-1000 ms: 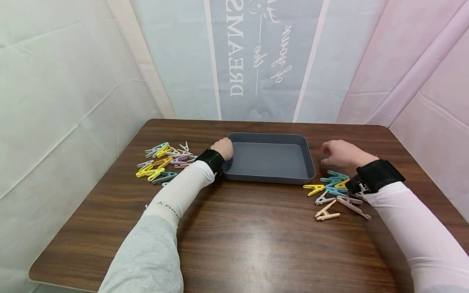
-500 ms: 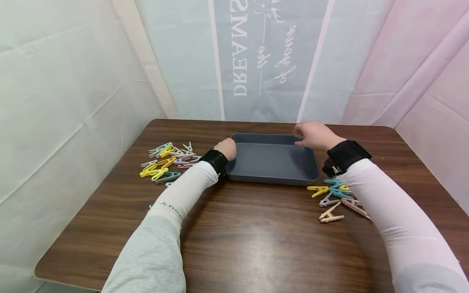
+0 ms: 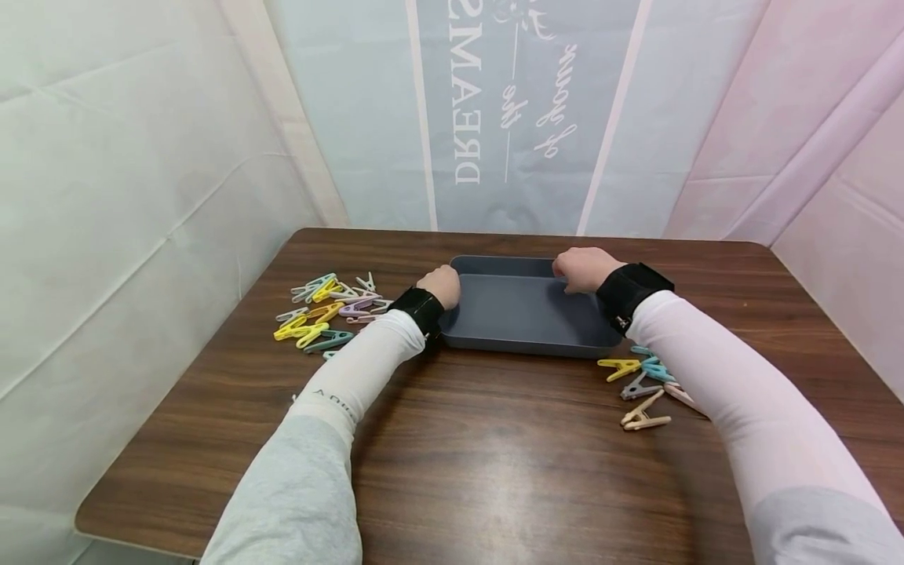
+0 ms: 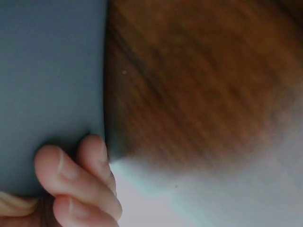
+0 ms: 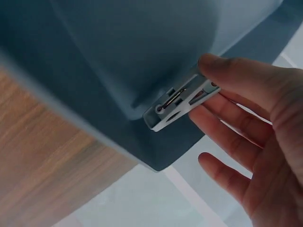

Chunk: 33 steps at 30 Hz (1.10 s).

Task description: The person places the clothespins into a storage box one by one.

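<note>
The tray (image 3: 515, 310), dark grey and shallow, sits on the brown bench (image 3: 494, 439) at the centre of the head view. At its left end, the left hand (image 3: 442, 287) is clamped on the tray; in the left wrist view, its bent fingers lie against the grey wall at the lower left of the frame.

The right hand (image 3: 585, 269) is over the tray's far right corner. In the right wrist view, it pinches a grey clothes peg (image 5: 183, 108) between thumb and fingers, with the little finger held apart. The peg's free end points into the tray's corner; whether it touches the tray cannot be told.

A heap of mixed pegs (image 3: 327, 311) lies on the bench left of the tray. Near the tray's lower right corner are a yellow peg (image 3: 621, 366), blue pegs (image 3: 658, 370), a grey-white peg (image 3: 639, 386) and, lowest, a beige peg (image 3: 646, 424); the right sleeve (image 3: 720, 384) covers part of this group. Behind the bench hangs a pale curtain (image 3: 523, 204) with mirrored lettering.
</note>
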Each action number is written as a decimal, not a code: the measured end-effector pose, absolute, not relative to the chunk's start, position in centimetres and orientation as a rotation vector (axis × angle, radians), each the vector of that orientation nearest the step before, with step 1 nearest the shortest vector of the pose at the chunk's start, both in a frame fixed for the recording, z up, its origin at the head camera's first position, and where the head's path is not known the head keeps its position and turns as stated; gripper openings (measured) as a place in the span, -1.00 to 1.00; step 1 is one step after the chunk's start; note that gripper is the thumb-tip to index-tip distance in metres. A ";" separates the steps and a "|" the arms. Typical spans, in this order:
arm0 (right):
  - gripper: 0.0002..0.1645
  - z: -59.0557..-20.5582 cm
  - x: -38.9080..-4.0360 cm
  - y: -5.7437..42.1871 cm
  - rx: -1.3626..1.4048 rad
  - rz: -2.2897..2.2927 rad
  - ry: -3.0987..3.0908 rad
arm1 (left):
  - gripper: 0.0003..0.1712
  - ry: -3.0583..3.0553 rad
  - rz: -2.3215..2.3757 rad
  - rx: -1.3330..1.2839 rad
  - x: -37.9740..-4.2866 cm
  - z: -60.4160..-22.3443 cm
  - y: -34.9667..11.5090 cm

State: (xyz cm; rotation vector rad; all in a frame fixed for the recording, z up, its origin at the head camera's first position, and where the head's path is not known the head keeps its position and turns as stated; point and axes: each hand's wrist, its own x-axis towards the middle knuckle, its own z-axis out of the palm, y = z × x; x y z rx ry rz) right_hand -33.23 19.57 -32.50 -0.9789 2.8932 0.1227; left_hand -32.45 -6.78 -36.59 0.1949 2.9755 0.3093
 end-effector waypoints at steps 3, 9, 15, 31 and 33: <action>-0.79 -33.1 -33.9 19.6 -0.952 0.157 2.877 | -0.56 2.980 0.307 0.200 -32.1 -36.5 -6.6; -0.81 -34.5 -35.4 19.9 -0.970 0.237 2.899 | -0.56 2.985 0.294 0.179 -32.1 -36.6 -6.3; -0.84 -34.9 -35.8 20.2 -0.949 0.251 2.916 | -0.56 2.985 0.290 0.147 -32.8 -37.3 -6.2; -0.74 -28.2 -31.4 24.6 -0.857 -0.026 2.940 | -0.56 2.964 0.279 0.157 -33.7 -37.8 -6.5; -0.68 -28.2 -30.8 25.8 -0.848 -0.039 2.943 | -0.56 2.964 0.275 0.166 -33.7 -37.8 -6.6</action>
